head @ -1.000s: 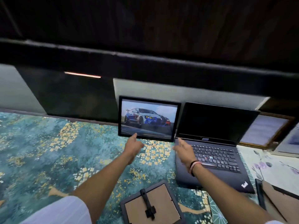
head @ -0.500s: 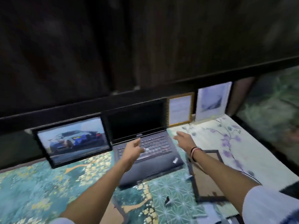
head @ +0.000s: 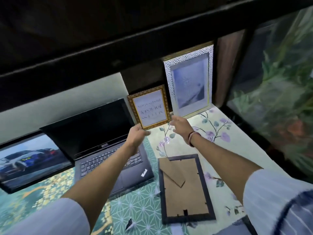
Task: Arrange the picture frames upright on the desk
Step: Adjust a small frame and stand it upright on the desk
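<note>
Gold frame [head: 149,107], upright at bench [head: 240,138] rear.
Left hand [head: 136,137] fingers pinch its lower left corner; right hand [head: 180,126] fingers spread wide, just beside its right edge.

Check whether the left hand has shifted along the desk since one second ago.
Yes. The left hand was at the car picture, left of the laptop; now it is past the laptop's right edge, its grip on the gold frame.
</note>
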### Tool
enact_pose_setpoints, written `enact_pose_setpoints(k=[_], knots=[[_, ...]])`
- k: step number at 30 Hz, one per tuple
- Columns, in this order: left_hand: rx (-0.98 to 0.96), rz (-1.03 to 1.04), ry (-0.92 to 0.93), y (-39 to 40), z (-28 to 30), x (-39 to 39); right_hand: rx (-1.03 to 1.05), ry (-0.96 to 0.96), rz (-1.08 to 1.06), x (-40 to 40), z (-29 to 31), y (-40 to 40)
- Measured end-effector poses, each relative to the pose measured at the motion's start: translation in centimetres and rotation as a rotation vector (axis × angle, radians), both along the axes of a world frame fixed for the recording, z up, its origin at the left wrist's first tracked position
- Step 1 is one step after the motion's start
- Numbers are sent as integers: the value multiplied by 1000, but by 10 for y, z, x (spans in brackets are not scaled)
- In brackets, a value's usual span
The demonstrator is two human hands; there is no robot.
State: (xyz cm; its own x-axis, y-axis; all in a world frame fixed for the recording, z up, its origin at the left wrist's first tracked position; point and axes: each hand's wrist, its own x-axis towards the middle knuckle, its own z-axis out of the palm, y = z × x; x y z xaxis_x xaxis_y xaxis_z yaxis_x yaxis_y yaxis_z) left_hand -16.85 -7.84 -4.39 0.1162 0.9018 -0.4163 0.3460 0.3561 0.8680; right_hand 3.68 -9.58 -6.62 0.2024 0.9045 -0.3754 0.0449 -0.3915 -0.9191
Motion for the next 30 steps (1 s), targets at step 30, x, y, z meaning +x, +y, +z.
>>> enact_pose_setpoints(k=[30], knots=[[-27,311,-16,114,-42,42,-31,-55,204,6,-4,99]])
